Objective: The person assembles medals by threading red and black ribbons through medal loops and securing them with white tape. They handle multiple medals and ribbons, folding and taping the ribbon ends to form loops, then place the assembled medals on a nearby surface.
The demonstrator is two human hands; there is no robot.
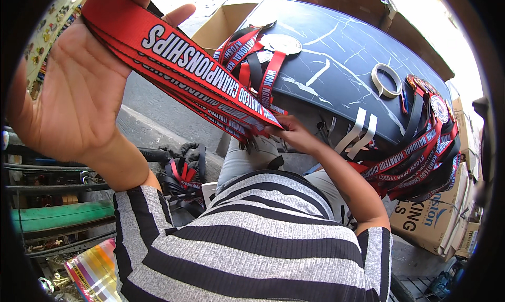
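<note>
A stack of red medal ribbons (pixel 202 73) with white lettering stretches between my two hands. The upper end loops over my left hand (pixel 79 86), raised at the upper left with its palm showing; its fingers are partly hidden behind the ribbons. Lower down, in front of my lap, my right hand (pixel 297 136) has its fingers closed on the other end of the stack. Just beyond it, more red and black ribbons (pixel 271 76) with a silver-coloured medal (pixel 281 43) lie over the table's left end.
The dark marble-patterned table (pixel 342 49) carries a roll of tape (pixel 386 81). White strips (pixel 357 134) stick out from its near edge. More medal ribbons (pixel 415 155) hang off its right end, above a cardboard box (pixel 428 212). Left of me are a rack (pixel 58 189) and dark-and-red ribbons (pixel 184 173).
</note>
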